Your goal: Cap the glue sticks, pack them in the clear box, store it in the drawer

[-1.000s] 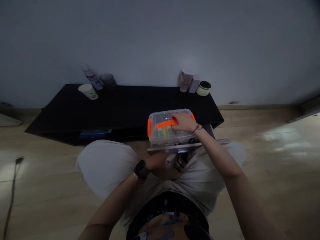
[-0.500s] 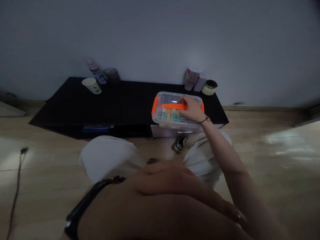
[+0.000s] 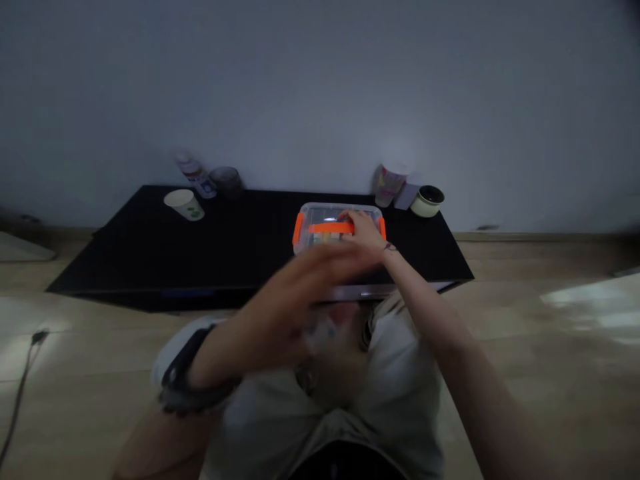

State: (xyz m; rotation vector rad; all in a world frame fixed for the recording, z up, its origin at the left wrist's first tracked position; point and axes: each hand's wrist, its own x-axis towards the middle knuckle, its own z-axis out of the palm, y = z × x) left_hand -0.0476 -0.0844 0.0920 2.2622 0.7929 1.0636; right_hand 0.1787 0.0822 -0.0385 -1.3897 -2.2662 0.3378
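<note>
A clear plastic storage box (image 3: 319, 215) with orange clips sits on the black cabinet top, right of the middle. My right hand (image 3: 364, 230) has its fingers closed around the right part of the box's orange handle (image 3: 325, 228). Small green and yellowish items show dimly through the lid. My left hand (image 3: 300, 287), with a dark band on its wrist, passes in front of the cabinet and covers the box's lower front corner. Motion smears its fingers, and a pale reddish patch below them is too blurred to make out.
On the black cabinet (image 3: 225, 260), a paper cup (image 3: 185, 205), a spray can (image 3: 197, 177) and a dark round container (image 3: 227, 181) stand at the left. A patterned cup (image 3: 390, 185), a small box (image 3: 407, 197) and a cream jar (image 3: 427, 202) stand at the back right.
The storage box has moved back from the cabinet's front edge and slightly left, with my right hand on its handle. My left hand has risen from close below the camera toward the box.
</note>
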